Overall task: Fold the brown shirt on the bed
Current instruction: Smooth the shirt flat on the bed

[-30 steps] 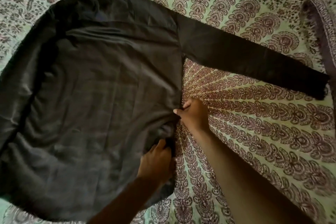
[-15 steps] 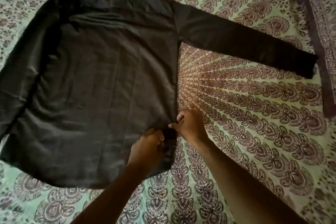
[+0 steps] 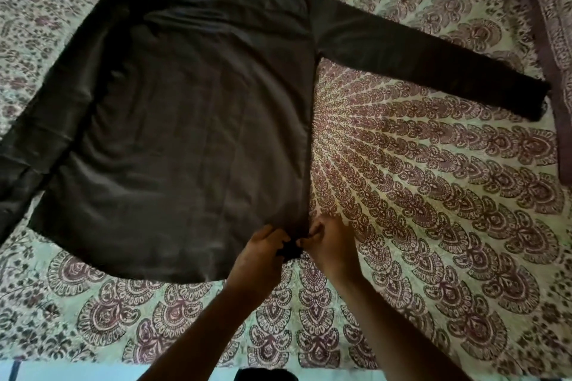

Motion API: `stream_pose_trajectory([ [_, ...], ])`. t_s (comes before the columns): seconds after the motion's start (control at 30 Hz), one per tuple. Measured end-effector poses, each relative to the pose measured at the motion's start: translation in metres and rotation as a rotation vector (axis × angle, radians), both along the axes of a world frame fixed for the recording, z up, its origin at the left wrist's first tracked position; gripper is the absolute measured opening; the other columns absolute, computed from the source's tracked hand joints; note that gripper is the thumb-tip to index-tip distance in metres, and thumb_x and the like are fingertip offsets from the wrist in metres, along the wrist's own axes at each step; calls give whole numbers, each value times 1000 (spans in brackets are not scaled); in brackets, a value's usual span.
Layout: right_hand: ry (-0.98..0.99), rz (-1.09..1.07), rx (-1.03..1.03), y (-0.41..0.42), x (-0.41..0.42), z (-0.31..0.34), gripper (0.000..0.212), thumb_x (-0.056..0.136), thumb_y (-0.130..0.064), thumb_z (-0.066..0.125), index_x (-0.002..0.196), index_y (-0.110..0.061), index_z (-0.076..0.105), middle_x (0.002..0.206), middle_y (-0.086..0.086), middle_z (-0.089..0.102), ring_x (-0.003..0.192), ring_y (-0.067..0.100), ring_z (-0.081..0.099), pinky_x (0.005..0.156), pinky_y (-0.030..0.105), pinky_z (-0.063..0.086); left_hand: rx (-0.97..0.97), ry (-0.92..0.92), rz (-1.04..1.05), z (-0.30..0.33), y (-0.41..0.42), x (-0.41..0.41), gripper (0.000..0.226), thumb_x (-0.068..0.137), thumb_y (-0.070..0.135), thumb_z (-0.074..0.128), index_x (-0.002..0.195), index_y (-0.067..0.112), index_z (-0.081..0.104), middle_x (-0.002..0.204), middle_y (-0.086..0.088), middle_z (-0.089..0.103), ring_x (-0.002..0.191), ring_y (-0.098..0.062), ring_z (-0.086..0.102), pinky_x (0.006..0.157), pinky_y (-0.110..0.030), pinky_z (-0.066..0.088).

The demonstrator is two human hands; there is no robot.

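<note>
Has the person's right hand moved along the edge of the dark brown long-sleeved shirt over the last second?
Yes. The right hand has slid down the dark brown long-sleeved shirt's right side seam to the bottom corner, where it meets the left hand.

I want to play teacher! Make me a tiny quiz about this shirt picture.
1. True or false: the brown shirt lies spread flat on the bed.
2. Which part do the left hand and right hand pinch? A collar, B bottom corner, C cuff.
3. Fill in: the right sleeve lies stretched ____ from the body.

Key: 1 true; 2 B; 3 out.
</note>
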State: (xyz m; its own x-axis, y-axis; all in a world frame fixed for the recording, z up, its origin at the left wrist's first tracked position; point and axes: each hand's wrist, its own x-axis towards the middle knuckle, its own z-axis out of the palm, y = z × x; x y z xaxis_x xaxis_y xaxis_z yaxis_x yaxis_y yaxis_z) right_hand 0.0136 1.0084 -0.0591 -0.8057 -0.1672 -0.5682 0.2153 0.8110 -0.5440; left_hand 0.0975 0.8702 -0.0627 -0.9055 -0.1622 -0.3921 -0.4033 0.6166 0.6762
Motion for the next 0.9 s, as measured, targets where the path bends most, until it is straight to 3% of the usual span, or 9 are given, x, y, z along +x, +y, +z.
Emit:
stream_pose_trajectory([
  [0.13,-10,-30,0,2,6,8,25,75,-19,86,76,-19,61,73,-6,68,67,12,67,62,41,60,-102,35,16,2,-14,-3,31,81,21,80,109,27,68,110,8,60,94,-17,65,72,-40,59],
  [0.2,66,-31,-14,-3,1,13,26,78,-28,84,80,-20,59,74,-7,66,64,11,65,56,38,57,-269,54,-62,2,-30,-13,57,77,33,82,129,32,58,135,8,49,115,-23,55,85,-42,56],
  [0.27,243,6,-29,-14,-11,19,23,84,-30,79,89,-19,60,83,-6,63,72,12,61,56,32,51,-393,-23,-144,-3,-51,-24,86,80,46,76,153,40,32,165,9,16,146,-28,25,109,-52,39],
  [0.33,418,97,-23,-30,-24,14,25,87,-23,75,107,-16,63,106,2,61,97,19,60,73,34,55,-423,-101,-164,-11,-68,-28,106,75,66,71,158,49,6,169,13,-16,156,-25,-5,118,-58,19],
  [0.43,589,307,28,-57,-40,-5,42,87,-21,73,126,-10,62,135,12,55,122,31,52,97,45,52,-437,-107,-203,-24,-77,-19,124,61,86,63,156,52,-9,165,13,-28,156,-30,-17,119,-63,11],
  [0.57,622,616,96,-60,-39,-30,45,93,-36,65,129,-9,61,148,17,49,130,38,49,101,53,49,-441,-52,-236,-24,-71,1,123,62,84,61,158,46,-7,167,7,-25,156,-31,-15,119,-65,12],
  [0.73,616,737,131,-14,-4,-31,54,101,-42,53,146,-13,51,160,16,35,137,37,42,109,52,44,-414,-49,-350,-11,-88,11,116,65,72,68,158,45,5,169,5,-16,155,-30,-2,115,-58,23],
  [0.8,604,784,146,-1,11,-29,55,101,-43,53,148,-14,49,163,15,32,139,34,43,109,50,44,-398,-21,-375,-6,-101,0,93,72,68,66,153,45,26,168,5,6,147,-29,16,106,-58,34],
  [0.9,679,742,103,-3,6,-26,46,100,-43,57,134,-12,63,154,14,46,129,32,53,101,50,48,-369,99,-333,-5,-130,-41,50,86,45,65,133,32,57,150,5,42,126,-28,45,93,-48,44],
])
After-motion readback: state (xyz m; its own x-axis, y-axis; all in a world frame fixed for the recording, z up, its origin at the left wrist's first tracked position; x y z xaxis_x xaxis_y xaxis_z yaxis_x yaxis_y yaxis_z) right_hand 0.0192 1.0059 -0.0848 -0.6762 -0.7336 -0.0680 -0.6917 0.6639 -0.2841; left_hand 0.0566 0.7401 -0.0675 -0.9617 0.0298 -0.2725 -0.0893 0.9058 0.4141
